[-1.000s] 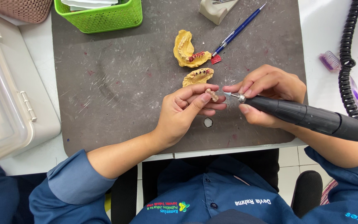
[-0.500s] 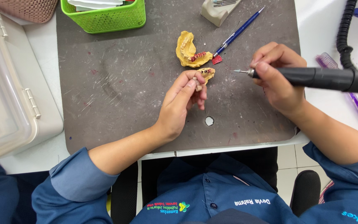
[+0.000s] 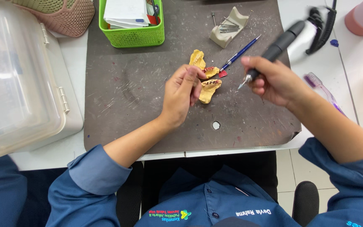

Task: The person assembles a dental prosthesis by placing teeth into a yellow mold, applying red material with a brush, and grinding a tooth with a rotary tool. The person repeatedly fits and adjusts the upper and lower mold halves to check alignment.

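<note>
Left grip (image 3: 183, 94) half-hides yellow dental cast (image 3: 209, 89); right grip (image 3: 272, 80) clasps handpiece (image 3: 276, 48).

Lit bright & even from overhead, prob. diffuse; shadows soft & short, faint one under left hand (image 3: 181, 97) toward 6 o'clock. Mild glare on clear plastic box (image 3: 15, 80) at 9 o'clock and white tabletop (image 3: 358, 63) at 3. Motion blur on handpiece (image 3: 274, 48) toward 1 o'clock. Centre sharp; slight wide-angle stretch at edges.
</note>
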